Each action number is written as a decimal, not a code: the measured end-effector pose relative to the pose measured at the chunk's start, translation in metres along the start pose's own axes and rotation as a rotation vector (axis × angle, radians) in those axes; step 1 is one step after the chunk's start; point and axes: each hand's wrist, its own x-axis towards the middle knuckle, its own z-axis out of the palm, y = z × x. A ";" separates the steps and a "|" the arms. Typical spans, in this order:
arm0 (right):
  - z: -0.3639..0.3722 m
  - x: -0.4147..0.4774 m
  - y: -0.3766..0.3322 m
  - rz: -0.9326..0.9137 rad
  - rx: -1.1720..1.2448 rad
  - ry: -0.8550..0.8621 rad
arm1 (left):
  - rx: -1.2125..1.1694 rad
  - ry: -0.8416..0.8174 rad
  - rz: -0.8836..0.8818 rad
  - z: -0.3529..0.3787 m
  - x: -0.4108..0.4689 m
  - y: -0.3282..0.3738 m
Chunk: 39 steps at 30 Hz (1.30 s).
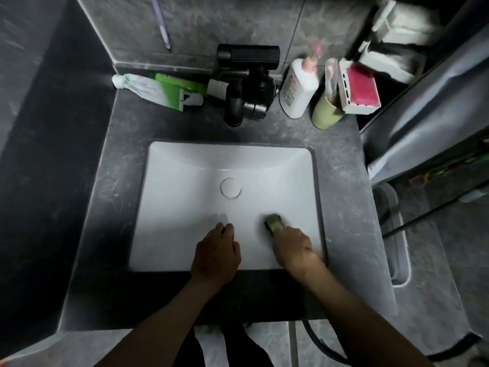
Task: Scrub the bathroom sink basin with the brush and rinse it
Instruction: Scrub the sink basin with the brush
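Note:
A white rectangular sink basin is set into a dark grey counter, with a round drain cover near its middle. My right hand grips a small olive-green brush and holds its head against the basin floor at the front right; the brush is blurred. My left hand hovers over the front middle of the basin with its fingers curled and nothing in it. No water is running from the black faucet behind the basin.
On the counter behind the basin lie green-and-white toothpaste tubes, a white pump bottle, a green cup with a toothbrush, and a white box with red contents. A grey bin stands at the right.

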 end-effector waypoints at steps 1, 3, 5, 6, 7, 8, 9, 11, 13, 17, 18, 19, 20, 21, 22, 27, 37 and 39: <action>0.002 -0.003 0.000 0.003 0.000 -0.004 | -0.009 -0.007 0.009 0.000 0.000 0.000; -0.002 0.005 -0.002 0.045 -0.022 0.029 | -0.013 -0.023 0.042 0.000 -0.001 0.002; -0.010 0.025 -0.012 0.076 -0.036 0.050 | 0.001 -0.022 0.074 0.000 -0.001 0.002; -0.013 0.031 -0.017 0.093 -0.037 0.062 | 0.004 -0.014 0.089 0.001 -0.001 0.001; -0.015 0.034 -0.021 0.114 -0.020 0.076 | 0.010 -0.013 0.112 0.002 0.000 -0.001; -0.015 0.034 -0.022 0.130 0.006 0.091 | 0.013 -0.015 0.137 0.002 -0.001 -0.001; -0.013 0.029 -0.022 0.143 0.037 0.087 | 0.014 -0.024 0.166 0.003 0.000 -0.003; -0.003 0.010 -0.020 0.161 0.058 0.037 | 0.010 -0.082 0.226 0.007 0.003 -0.007; 0.004 -0.009 -0.020 0.161 0.016 -0.008 | 0.020 -0.164 0.278 0.009 0.007 -0.012; 0.000 0.017 -0.028 0.163 -0.100 0.065 | 0.050 -0.395 0.314 0.006 0.030 -0.019; -0.005 0.027 -0.029 0.154 -0.086 0.095 | 0.079 -0.427 0.315 0.005 0.039 -0.021; -0.007 0.037 -0.028 0.149 -0.056 0.122 | 0.103 -0.452 0.324 0.009 0.046 -0.026; -0.009 0.040 -0.025 0.153 -0.009 0.139 | 0.122 -0.478 0.329 0.013 0.051 -0.029; -0.010 0.038 -0.022 0.152 0.030 0.128 | 0.125 -0.509 0.316 0.015 0.055 -0.032; -0.005 0.028 -0.022 0.162 0.054 0.095 | 0.107 -0.559 0.291 0.020 0.056 -0.036; 0.014 0.012 -0.029 0.154 -0.033 0.115 | 0.091 -0.619 0.232 0.042 0.045 -0.044; 0.022 -0.009 -0.029 0.193 -0.089 0.070 | 0.063 -0.607 0.228 0.051 0.047 -0.052; 0.014 0.016 -0.026 0.180 -0.158 0.138 | 0.060 -0.587 0.225 0.051 0.047 -0.051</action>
